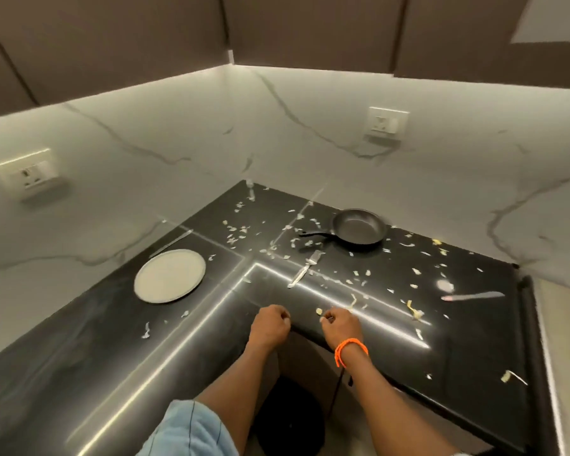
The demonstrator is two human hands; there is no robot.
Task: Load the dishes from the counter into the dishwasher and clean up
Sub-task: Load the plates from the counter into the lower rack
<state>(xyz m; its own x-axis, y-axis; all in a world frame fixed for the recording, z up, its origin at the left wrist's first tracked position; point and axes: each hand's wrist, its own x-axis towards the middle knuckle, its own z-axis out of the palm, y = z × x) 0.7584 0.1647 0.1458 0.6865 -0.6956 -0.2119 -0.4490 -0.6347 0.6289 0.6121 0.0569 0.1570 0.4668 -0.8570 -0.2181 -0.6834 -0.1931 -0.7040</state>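
A round white plate (170,276) lies on the black L-shaped counter (79,340) at the left. A black frying pan (358,230) sits near the back wall, handle pointing left. A fork (305,269) lies in the middle, and a knife (474,296) lies at the right. Food scraps (237,233) are scattered over the counter. My left hand (270,327) hovers at the inner counter corner with curled fingers and nothing visible in it. My right hand (341,325), with an orange wrist band, has curled fingers beside a small scrap (319,311); whether it pinches anything is unclear.
A dark round bin (290,419) stands on the floor below the counter's inner corner. Marble backsplash walls carry two sockets (30,179) (387,121). Dark upper cabinets hang above. A light floor strip shows at the far right.
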